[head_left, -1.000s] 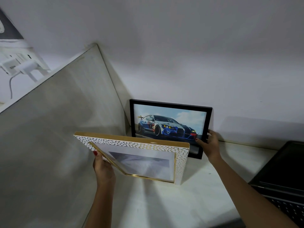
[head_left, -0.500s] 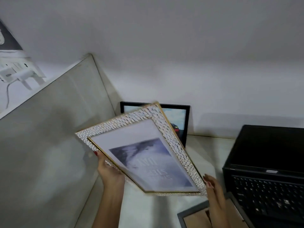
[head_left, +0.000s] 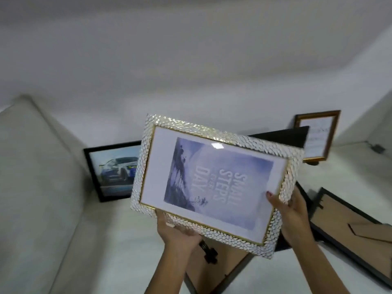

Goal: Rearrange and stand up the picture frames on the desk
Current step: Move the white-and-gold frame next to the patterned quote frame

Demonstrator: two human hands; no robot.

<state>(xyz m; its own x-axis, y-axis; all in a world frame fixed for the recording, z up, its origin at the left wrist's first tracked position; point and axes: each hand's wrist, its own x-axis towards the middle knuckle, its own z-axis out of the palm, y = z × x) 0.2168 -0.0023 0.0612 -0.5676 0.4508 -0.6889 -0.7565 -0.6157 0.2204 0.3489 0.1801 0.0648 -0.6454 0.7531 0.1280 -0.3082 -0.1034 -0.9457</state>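
Risks first, going L to R; well off to the L of my left hand (head_left: 180, 231) the car picture frame (head_left: 112, 170) is stood up, leaning at the back of the desk (head_left: 127, 240) w/ the side panel (head_left: 38, 177) just beside it; if I swing the white textured frame (head_left: 216, 183) that way its corner could clip it & tip it flat. The white frame is up in the air, tilted, print sideways to me, clear of the desk; left hand only props it from underneath, palm up, fingers spread flat on the back, thumb not seen, so that's support, not a real grip; a slick glass front + a loose hold & it could slide out toward me, prob onto the face-down frame (head_left: 214, 266) just below my left wrist; its metal hanger clip could scratch the glass.

R side: my right hand (head_left: 290, 211) pinches the lower R corner, thumb on the front over the mat, fingers wrapped behind; can't see how far they reach. Just R of that hand lies another face-down frame (head_left: 350, 225), stand flap showing; behind the white frame something dark (head_left: 284, 135), can't tell what; further back R a brown-edged frame (head_left: 318, 135) stands. Turning the white frame upright w/o looking could knock either; I'd judge rotation needs both hands re-gripped first.
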